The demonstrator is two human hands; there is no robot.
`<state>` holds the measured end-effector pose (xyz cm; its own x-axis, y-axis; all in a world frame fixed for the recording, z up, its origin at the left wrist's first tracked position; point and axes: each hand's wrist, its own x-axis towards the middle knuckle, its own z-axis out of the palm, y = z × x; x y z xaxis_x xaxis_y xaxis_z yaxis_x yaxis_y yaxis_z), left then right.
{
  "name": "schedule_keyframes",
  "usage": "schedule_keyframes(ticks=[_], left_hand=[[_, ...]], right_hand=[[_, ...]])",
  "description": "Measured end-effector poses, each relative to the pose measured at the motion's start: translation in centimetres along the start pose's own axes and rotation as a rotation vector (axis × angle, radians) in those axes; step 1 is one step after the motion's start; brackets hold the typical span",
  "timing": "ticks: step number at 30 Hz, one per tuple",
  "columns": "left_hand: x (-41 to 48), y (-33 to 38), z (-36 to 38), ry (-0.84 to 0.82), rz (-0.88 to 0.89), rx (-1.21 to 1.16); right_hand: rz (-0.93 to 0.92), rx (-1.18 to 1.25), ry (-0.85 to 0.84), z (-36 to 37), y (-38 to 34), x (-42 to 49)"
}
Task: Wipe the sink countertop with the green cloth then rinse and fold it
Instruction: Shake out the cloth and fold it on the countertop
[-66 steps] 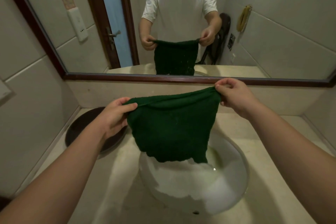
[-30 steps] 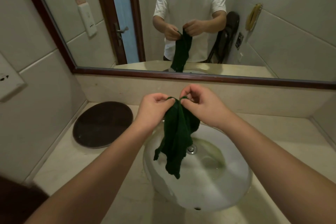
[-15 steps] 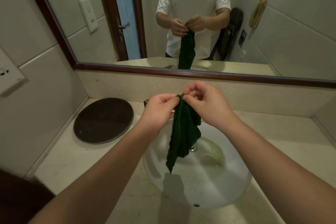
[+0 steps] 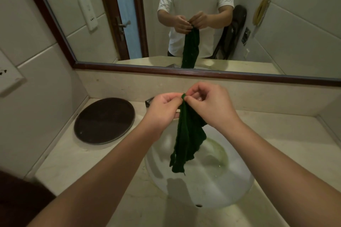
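The dark green cloth (image 4: 186,140) hangs doubled over in a narrow bunch above the white sink basin (image 4: 230,188). My left hand (image 4: 162,110) and my right hand (image 4: 208,105) are side by side, both pinching the cloth's top edge between thumb and fingers. The cloth's lower end dangles free over the bowl and casts a shadow on it. The beige countertop (image 4: 77,160) surrounds the basin. The tap is mostly hidden behind my left hand.
A round dark brown tray (image 4: 104,120) lies on the counter at the back left. A framed mirror (image 4: 276,24) runs along the back wall and reflects a person holding the cloth. Tiled walls close in on the left and right.
The cloth was held spread wide between my hands. My hands came together, so it now hangs folded in a narrow strip, lifted slightly higher over the basin.
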<state>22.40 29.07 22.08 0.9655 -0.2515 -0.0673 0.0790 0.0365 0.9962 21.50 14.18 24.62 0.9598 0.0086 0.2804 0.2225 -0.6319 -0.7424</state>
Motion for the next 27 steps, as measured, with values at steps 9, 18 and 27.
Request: schedule_keyframes(ticks=[9,18,27], left_hand=[[-0.4,0.1,-0.3,0.000,0.030,0.027],[-0.7,1.4,-1.4,0.154,0.069,0.079],[-1.1,2.0,-3.4,0.170,0.080,0.223]], right_hand=[[0.026,0.025,0.029,0.0,0.3,0.3],[0.058,-0.109,-0.279,-0.3,3.9,-0.6],[-0.042,-0.357,-0.478,-3.0,3.9,0.4]])
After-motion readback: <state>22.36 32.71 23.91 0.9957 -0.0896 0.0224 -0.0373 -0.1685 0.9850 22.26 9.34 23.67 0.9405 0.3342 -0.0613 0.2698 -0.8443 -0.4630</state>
